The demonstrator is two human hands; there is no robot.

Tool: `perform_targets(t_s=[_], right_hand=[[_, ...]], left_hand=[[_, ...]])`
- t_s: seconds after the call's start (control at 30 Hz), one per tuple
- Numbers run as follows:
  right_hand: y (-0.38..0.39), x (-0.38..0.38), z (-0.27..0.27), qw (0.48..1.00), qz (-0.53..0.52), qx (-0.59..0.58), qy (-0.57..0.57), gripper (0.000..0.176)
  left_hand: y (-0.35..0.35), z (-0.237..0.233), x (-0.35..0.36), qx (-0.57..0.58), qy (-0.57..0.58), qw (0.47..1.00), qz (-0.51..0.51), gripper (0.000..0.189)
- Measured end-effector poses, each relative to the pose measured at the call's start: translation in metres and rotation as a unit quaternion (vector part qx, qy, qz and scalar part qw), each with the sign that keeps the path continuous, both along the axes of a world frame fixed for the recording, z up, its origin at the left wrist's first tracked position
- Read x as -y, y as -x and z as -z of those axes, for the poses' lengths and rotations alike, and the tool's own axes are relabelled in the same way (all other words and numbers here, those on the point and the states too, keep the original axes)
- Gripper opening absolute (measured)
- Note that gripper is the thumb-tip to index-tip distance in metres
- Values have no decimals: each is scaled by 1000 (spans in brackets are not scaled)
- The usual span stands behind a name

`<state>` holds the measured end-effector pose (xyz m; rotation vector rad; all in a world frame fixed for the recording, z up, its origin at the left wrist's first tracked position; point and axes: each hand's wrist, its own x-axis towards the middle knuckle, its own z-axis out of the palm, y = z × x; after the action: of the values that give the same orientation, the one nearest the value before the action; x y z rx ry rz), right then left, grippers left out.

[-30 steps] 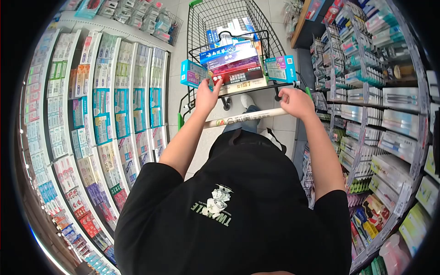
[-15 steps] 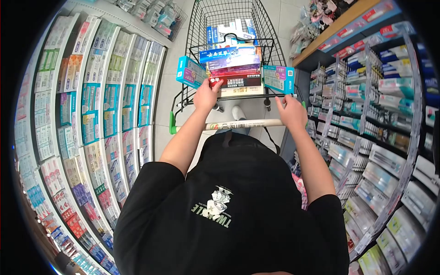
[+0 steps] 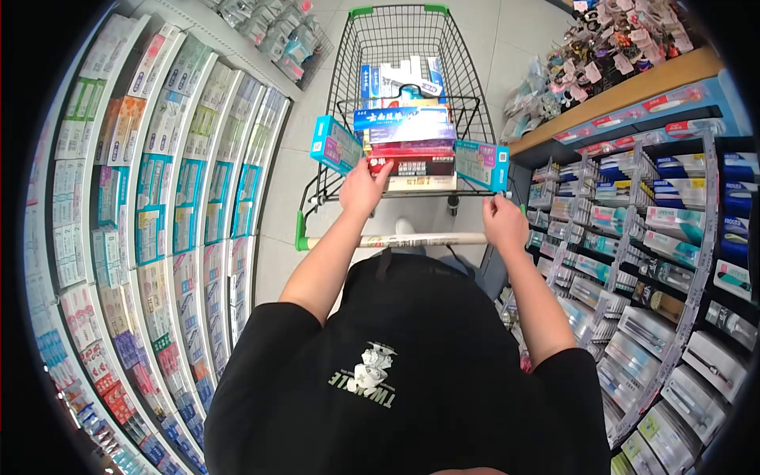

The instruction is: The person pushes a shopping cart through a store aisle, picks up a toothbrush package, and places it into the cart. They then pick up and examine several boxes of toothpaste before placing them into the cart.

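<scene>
My left hand [image 3: 364, 190] is at the left end of a red and black toothpaste box [image 3: 423, 165], thumb on its face and fingers at its side. This box lies in a stack in the child-seat part of the shopping cart [image 3: 339, 71]. Above it are a blue toothpaste box [image 3: 388, 118] and purple ones; a cream box [image 3: 423, 183] is below. Teal boxes lean outward at the left [image 3: 336, 146] and right [image 3: 480, 165] of the stack. My right hand [image 3: 505, 223] is curled over the right end of the cart handle [image 3: 427, 238], its grip partly hidden.
Shelves of boxed toothpaste [image 3: 158, 190] line the left side. Toothbrush packs hang on a rack [image 3: 633, 229] at the right, below a wooden ledge [image 3: 609, 99] with small hanging goods. More boxes [image 3: 412, 75] lie deeper in the cart. Tiled floor [image 3: 289, 170] shows beside it.
The cart and both hands sit slightly lower in view, and more of the cart's far end shows. My right fingers are more curled. My left hand stays at the red and black box.
</scene>
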<state>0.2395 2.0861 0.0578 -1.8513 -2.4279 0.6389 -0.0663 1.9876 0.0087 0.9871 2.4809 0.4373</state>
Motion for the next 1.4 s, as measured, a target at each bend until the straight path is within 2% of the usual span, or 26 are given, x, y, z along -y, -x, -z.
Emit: perform_targets(t_s=[0.07,0.2,0.37,0.57,0.67,0.97,1.1,1.27,1.37,1.4], right_hand=[[4,-4,3,1000,-2,2,5,37],[8,-8,3,1000,-15,12,4,36],[5,-9,8,1000,-7,21,2,35],[4,-5,9,1000,-3,23,9,35],[3,-2,10,1000,-4,24,3,35],[-1,3,8,1000,5,15,3,35],[0,7,2,1000,17,17,14,35],[-1,11,5,1000,16,17,6,34],[-3,12,6,1000,13,14,11,33],[-4,12,6,1000,10,12,12,33]], left_hand=[[5,2,-8,-11,-15,1000,-6,79],[7,-15,-9,3,-19,1000,4,76],[8,-3,-7,9,-27,1000,9,74],[10,-5,-5,9,-12,1000,13,78],[6,-15,-3,17,-8,1000,13,74],[9,1,2,38,-7,999,-3,78],[14,9,9,79,-45,996,-9,75],[23,14,22,116,-166,979,35,63],[16,-18,24,174,-142,974,33,59],[10,-30,25,202,-173,964,32,51]])
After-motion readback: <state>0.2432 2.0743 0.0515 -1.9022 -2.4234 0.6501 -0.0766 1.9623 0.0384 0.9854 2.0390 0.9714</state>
